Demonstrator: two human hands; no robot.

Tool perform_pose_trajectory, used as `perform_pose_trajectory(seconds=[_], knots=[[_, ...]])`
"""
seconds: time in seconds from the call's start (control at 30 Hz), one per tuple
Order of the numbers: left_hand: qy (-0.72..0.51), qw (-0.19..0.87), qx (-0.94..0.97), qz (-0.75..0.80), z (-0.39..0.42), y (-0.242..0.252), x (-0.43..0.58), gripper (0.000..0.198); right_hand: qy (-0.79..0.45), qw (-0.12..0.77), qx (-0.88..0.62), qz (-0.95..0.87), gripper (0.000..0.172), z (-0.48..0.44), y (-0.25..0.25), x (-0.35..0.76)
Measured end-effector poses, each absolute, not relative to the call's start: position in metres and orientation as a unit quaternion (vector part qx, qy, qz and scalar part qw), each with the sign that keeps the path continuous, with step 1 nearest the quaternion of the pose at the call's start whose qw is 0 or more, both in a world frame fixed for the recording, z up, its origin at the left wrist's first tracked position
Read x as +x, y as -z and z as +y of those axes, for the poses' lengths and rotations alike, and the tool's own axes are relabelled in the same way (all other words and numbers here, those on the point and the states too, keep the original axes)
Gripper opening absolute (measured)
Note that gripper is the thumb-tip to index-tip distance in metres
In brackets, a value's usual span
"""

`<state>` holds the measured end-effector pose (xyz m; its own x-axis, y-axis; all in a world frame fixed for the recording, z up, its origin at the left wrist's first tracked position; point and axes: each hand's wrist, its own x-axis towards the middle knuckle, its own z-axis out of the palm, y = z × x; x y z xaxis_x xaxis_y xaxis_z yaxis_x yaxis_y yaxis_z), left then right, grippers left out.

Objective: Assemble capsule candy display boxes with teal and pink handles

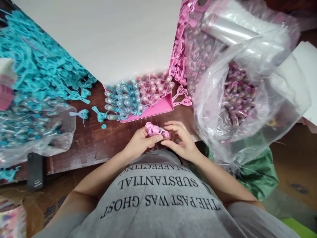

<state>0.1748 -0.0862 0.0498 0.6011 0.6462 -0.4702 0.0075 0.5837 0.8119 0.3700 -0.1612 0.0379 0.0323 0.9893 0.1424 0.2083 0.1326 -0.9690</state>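
My left hand [141, 140] is closed on a pink plastic toy piece [153, 129], a moulded part with a small clear capsule at its right end. My right hand [182, 140] is beside that capsule, its thumb and fingers apart and curved around the clear end; whether they touch it is hard to see. Just beyond both hands stands a pink-edged box [158, 110], holding rows of blue pieces [123, 97] and pink pieces [156, 86] with clear capsules pointing up. Two loose pink pieces [182, 97] lie at the box's right side.
Turquoise plastic parts [44, 62] are heaped at left, above a clear bag of blue-capped capsules [32, 124]. A black phone [36, 171] rests at the table edge [91, 155]. On the right, an open clear bag [210, 109] holds pink wrapped pieces [239, 94]. A large white flap [104, 33] rises behind the box.
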Motion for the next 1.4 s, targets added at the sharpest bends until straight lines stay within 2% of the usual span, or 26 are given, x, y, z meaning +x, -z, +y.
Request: perform_pose_trajectory(seconds=[0.1,0.23,0.3,0.5,0.67,0.7,0.8,0.83,0.93,1.0,1.07,1.2,1.3,1.4], knots=[[-0.223,0.819,0.346,0.4,-0.086,-0.05,0.178,0.045,-0.395,0.511,-0.55,-0.53,0.038,-0.161,-0.033,0.365],[-0.218,0.834,0.309,0.401,-0.085,-0.053,0.181,0.049,-0.348,0.489,-0.577,-0.554,0.018,-0.16,-0.032,0.366],[-0.212,0.834,0.315,0.401,-0.084,-0.053,0.182,0.05,-0.325,0.487,-0.575,-0.572,0.014,-0.158,-0.033,0.367],[-0.236,0.813,0.334,0.415,-0.086,-0.048,0.182,0.049,-0.319,0.474,-0.58,-0.581,0.015,-0.154,-0.033,0.368],[-0.264,0.784,0.365,0.427,-0.086,-0.049,0.184,0.047,-0.332,0.496,-0.561,-0.573,0.011,-0.157,-0.032,0.371],[-0.264,0.786,0.362,0.427,-0.087,-0.049,0.185,0.048,-0.34,0.5,-0.563,-0.564,0.015,-0.157,-0.032,0.371],[-0.244,0.805,0.339,0.421,-0.089,-0.047,0.187,0.05,-0.386,0.497,-0.561,-0.538,0.043,-0.159,-0.028,0.369],[-0.237,0.811,0.337,0.416,-0.09,-0.045,0.188,0.051,-0.401,0.498,-0.551,-0.537,0.046,-0.159,-0.026,0.368],[-0.219,0.815,0.361,0.398,-0.09,-0.038,0.183,0.052,-0.419,0.525,-0.519,-0.529,0.027,-0.158,-0.027,0.368],[-0.206,0.802,0.398,0.395,-0.088,-0.037,0.176,0.048,-0.423,0.539,-0.522,-0.509,0.023,-0.158,-0.033,0.378],[-0.188,0.773,0.454,0.4,-0.083,-0.039,0.168,0.046,-0.407,0.506,-0.534,-0.542,0.029,-0.155,-0.042,0.393],[-0.177,0.71,0.572,0.371,-0.074,-0.047,0.161,0.037,-0.312,0.366,-0.499,-0.721,0.04,-0.144,-0.056,0.424],[-0.19,0.688,0.603,0.357,-0.073,-0.049,0.163,0.033,-0.296,0.311,-0.474,-0.769,0.034,-0.137,-0.061,0.43],[-0.192,0.663,0.623,0.368,-0.077,-0.049,0.167,0.027,-0.3,0.308,-0.46,-0.777,0.021,-0.134,-0.065,0.427]])
